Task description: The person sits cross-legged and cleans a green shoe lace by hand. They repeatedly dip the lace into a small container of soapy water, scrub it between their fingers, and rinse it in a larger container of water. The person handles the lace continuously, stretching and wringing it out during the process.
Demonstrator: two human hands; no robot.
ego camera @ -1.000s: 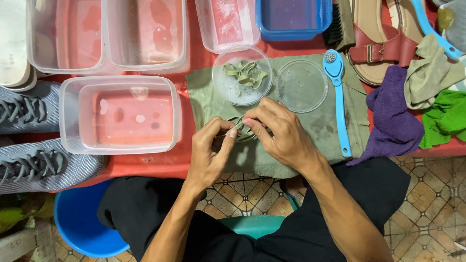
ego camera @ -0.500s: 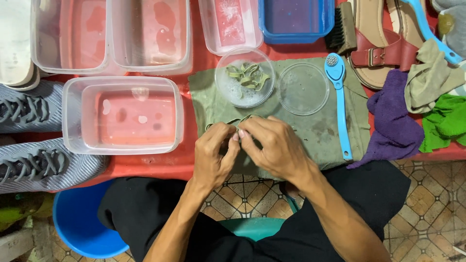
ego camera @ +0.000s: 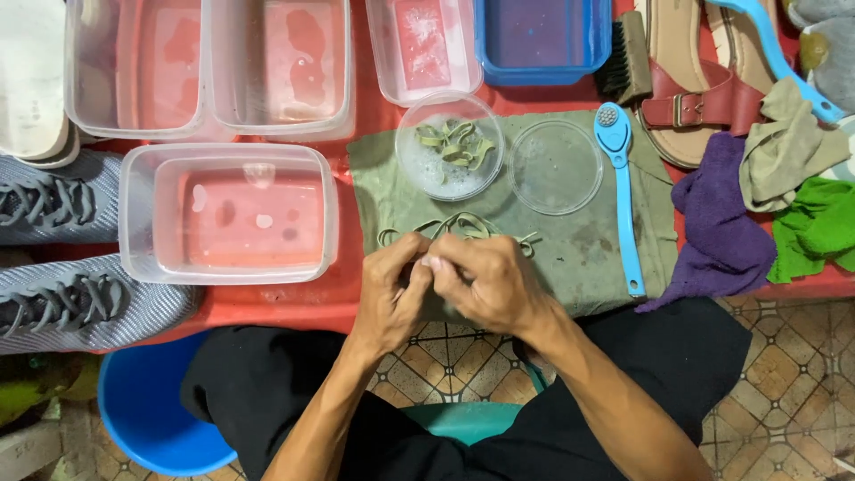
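Right at the table edge, your left hand (ego camera: 392, 298) and right hand (ego camera: 485, 285) pinch together on the olive-green flat shoelace (ego camera: 463, 227), which trails away across the olive cloth (ego camera: 570, 258).

A red worktop (ego camera: 294, 298) carries clear plastic tubs (ego camera: 227, 214), an olive cloth (ego camera: 579, 240), grey sneakers (ego camera: 62, 200), sandals (ego camera: 686, 98) and rags (ego camera: 717, 218).

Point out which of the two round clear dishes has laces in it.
The left round dish, just above the hands, holds a tangle of greenish laces. The round dish beside the blue brush holds none.
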